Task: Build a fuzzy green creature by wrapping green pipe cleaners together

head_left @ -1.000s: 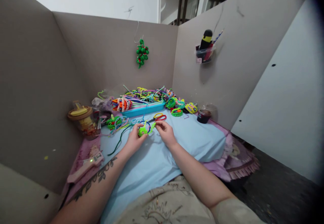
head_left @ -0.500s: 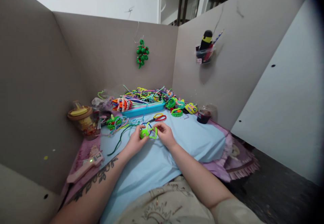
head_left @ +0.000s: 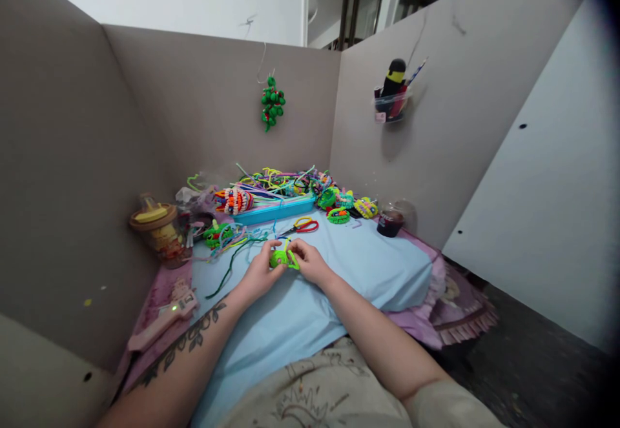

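A small bright green pipe-cleaner piece (head_left: pixel 281 259) sits between both my hands over the light blue cloth (head_left: pixel 300 305). My left hand (head_left: pixel 259 272) pinches its rounded green body from the left. My right hand (head_left: pixel 310 261) grips its loose green end from the right, fingers closed. The two hands nearly touch. A dark green pipe cleaner (head_left: pixel 227 272) trails on the cloth to the left of my left hand.
Red and yellow scissors (head_left: pixel 303 225) lie just beyond my hands. Behind them are a blue tray (head_left: pixel 276 210), a heap of coloured pipe cleaners (head_left: pixel 281 181) and finished pieces (head_left: pixel 339 208). A jar (head_left: pixel 157 228) stands left, a dark cup (head_left: pixel 390 220) right, a pink glue gun (head_left: pixel 162 318) near left. Grey panels enclose the area.
My right hand has moved left and down toward my left hand. The green piece has dropped slightly closer to the cloth, and its loose end is drawn in tighter.
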`<move>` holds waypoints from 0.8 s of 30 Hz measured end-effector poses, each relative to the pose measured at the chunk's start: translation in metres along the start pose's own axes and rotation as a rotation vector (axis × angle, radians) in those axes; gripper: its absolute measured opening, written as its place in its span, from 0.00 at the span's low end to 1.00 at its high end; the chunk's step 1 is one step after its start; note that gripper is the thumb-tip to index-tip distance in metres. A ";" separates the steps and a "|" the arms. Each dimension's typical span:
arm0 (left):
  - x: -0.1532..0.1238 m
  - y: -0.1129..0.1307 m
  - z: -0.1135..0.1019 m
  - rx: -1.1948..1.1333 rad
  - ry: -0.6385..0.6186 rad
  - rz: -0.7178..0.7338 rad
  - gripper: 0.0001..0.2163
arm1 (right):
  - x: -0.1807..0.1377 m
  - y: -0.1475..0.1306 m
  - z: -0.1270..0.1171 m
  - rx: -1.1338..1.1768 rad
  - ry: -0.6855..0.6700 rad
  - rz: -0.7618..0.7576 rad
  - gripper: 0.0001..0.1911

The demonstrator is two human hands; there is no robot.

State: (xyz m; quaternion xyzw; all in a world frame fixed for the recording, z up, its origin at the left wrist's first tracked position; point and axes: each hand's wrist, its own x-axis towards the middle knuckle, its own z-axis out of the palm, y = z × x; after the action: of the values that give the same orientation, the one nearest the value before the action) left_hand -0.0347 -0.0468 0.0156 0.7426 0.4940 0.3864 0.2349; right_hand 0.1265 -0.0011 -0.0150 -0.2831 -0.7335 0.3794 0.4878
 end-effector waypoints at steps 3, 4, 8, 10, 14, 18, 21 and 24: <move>0.001 0.001 -0.001 -0.010 0.012 -0.017 0.21 | 0.000 0.000 -0.001 -0.050 -0.006 -0.023 0.09; 0.001 0.001 -0.001 -0.012 0.016 -0.019 0.21 | 0.000 0.000 -0.001 -0.043 -0.003 -0.027 0.09; 0.001 -0.002 -0.001 -0.072 0.032 -0.017 0.21 | 0.000 -0.004 0.000 0.071 -0.001 -0.025 0.09; 0.001 -0.003 0.000 -0.118 0.031 -0.027 0.21 | 0.001 -0.005 0.001 0.122 -0.007 -0.012 0.10; 0.002 -0.003 0.000 -0.154 0.040 -0.034 0.20 | 0.001 -0.004 0.002 0.188 0.020 0.026 0.11; 0.002 0.000 0.001 -0.169 0.033 -0.042 0.20 | 0.001 0.000 0.003 0.216 0.014 0.004 0.11; 0.002 0.001 0.001 -0.197 0.024 -0.043 0.22 | 0.001 0.002 0.003 0.174 0.041 -0.038 0.12; 0.001 0.001 0.002 -0.217 0.015 -0.026 0.25 | 0.001 0.003 0.003 0.111 0.111 -0.063 0.15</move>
State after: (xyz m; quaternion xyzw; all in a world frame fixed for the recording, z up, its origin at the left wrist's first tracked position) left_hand -0.0325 -0.0460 0.0151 0.7034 0.4607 0.4401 0.3152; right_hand 0.1235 0.0005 -0.0181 -0.2530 -0.6917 0.3874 0.5544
